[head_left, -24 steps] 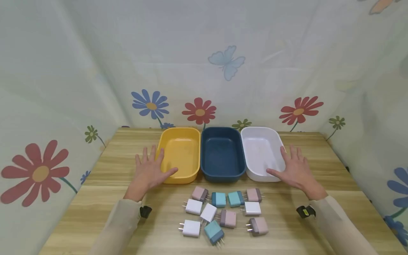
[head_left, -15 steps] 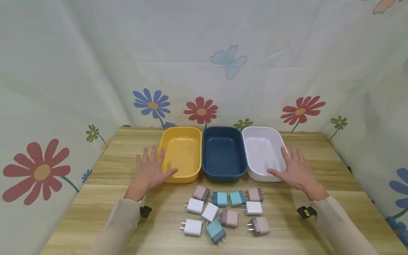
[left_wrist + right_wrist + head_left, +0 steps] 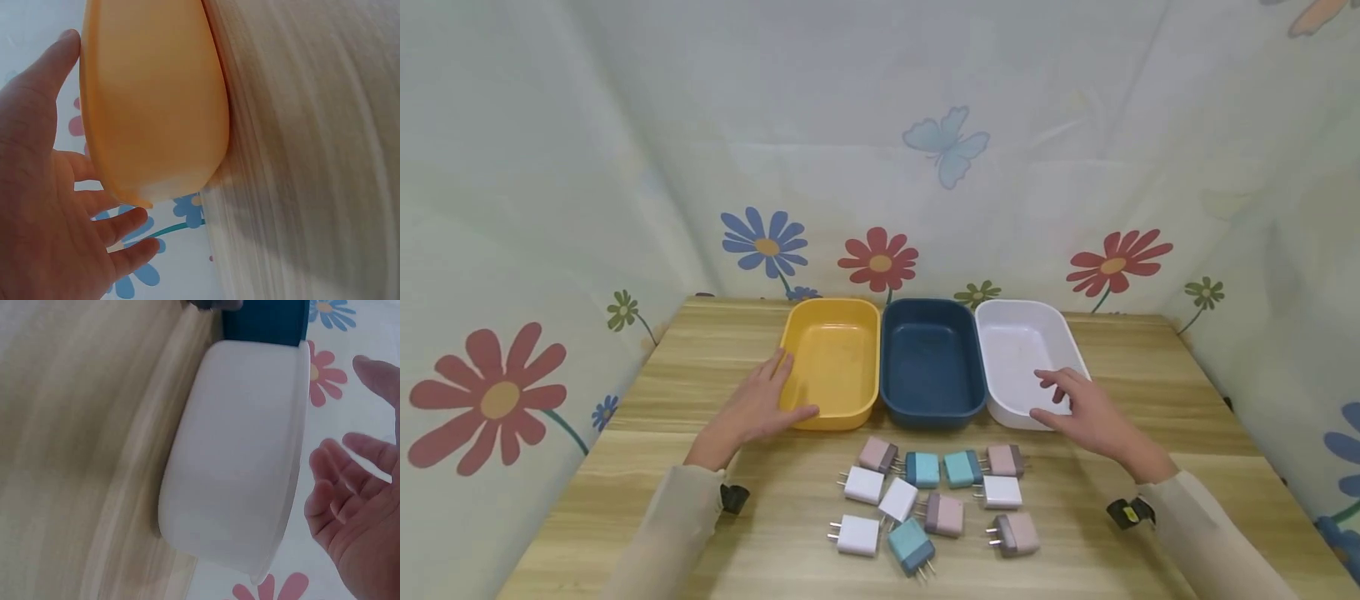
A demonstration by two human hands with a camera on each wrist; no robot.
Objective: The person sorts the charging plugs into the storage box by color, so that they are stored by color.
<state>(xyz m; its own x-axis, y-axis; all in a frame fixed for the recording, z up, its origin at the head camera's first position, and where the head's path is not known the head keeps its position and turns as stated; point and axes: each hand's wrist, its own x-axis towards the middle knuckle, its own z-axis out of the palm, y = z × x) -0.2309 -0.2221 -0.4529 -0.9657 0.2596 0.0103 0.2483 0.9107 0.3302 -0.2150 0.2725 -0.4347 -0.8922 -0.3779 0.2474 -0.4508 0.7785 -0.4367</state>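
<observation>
My left hand point(image 3: 760, 406) is at the left front side of a yellow tray point(image 3: 835, 367), its fingers loosely extended; whether it touches the rim cannot be told. Over the right front part of a white tray point(image 3: 1026, 358) hovers my right hand point(image 3: 1093, 417), fingers loosely bent and holding nothing. In the right wrist view its fingers stand apart from the white tray point(image 3: 237, 450). Between the two trays sits a dark blue tray point(image 3: 932, 358). In front lie several plug chargers: white ones point(image 3: 857, 535), teal ones point(image 3: 922, 469) and pink ones point(image 3: 1017, 533), their prongs showing.
The trays stand side by side at the back of a wooden table point(image 3: 662, 400). A white curtain point(image 3: 820, 125) printed with flowers hangs behind and along both sides. A dark wrist device point(image 3: 1127, 512) sits beneath the right sleeve point(image 3: 1202, 533).
The right hand's fingers have bent and drawn in from a wide spread. The left hand's fingers have come closer together, nearer the yellow tray. The whole view has shifted slightly; trays and chargers lie alike.
</observation>
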